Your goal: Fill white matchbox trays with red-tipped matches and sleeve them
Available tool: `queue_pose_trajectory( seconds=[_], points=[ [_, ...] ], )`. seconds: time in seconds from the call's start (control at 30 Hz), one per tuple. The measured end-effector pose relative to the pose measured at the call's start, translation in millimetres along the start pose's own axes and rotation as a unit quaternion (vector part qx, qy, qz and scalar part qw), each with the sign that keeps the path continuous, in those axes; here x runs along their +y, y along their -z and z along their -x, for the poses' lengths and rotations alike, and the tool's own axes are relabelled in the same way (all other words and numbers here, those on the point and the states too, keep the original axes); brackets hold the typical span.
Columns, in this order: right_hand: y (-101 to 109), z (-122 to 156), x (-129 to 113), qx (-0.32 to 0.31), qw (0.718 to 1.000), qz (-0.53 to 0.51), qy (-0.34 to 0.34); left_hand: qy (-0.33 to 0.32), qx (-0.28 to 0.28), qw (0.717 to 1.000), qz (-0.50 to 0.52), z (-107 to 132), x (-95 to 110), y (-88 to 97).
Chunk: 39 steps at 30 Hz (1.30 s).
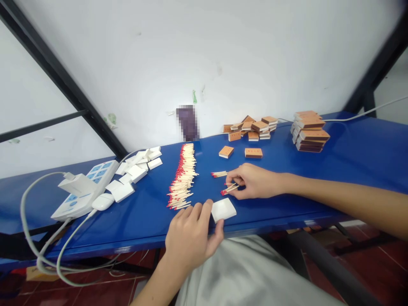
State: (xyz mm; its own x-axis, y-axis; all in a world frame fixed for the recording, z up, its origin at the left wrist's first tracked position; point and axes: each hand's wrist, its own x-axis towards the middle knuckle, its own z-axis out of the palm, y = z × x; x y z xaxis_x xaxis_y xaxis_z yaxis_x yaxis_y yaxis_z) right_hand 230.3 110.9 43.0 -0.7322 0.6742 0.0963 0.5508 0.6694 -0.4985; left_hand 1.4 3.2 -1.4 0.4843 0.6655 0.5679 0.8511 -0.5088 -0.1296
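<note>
My left hand (191,236) rests at the front edge of the blue table (350,161) and pinches a small white inner matchbox tray (223,209) between thumb and fingers. My right hand (251,180) lies flat on the table just beyond it, fingers closed on a few red-tipped matches (228,189). A small bunch of matches (219,174) lies just left of that hand. A long row of red-tipped matches (183,176) stretches away from my left hand toward the wall.
White empty trays (137,170) lie in a heap at the left, beside a white power strip (86,187) with plugs and grey cables. Orange matchbox sleeves (251,126) are piled at the back; two lie loose (240,152). A neat stack of sleeves (309,131) stands at the right.
</note>
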Motion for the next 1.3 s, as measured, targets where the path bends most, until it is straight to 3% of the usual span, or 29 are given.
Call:
queue_pose_trajectory(
  seconds=[0.37,0.77,1.0,1.13,1.3],
  points=[
    [1.4,0.4,-1.8,-0.003,1.000,0.006,0.006,0.000,0.003,1.000,0.005,-1.0,-0.9,0.1],
    [-0.4,1.5,6.4,0.015,0.995,0.017,0.094,0.011,0.001,1.000,0.009,-0.7,0.7,0.0],
    [0.1,0.9,4.6,0.004,0.994,0.048,0.097,0.028,0.006,0.999,0.031,-1.4,2.6,2.8],
    [-0.7,0.3,4.0,0.005,0.994,0.044,0.102,-0.010,-0.028,0.996,0.081,-10.4,1.4,10.0],
    [-2.0,0.6,6.4,0.018,0.992,0.025,0.124,-0.046,-0.114,0.984,0.126,-35.1,2.7,16.2]
  ],
)
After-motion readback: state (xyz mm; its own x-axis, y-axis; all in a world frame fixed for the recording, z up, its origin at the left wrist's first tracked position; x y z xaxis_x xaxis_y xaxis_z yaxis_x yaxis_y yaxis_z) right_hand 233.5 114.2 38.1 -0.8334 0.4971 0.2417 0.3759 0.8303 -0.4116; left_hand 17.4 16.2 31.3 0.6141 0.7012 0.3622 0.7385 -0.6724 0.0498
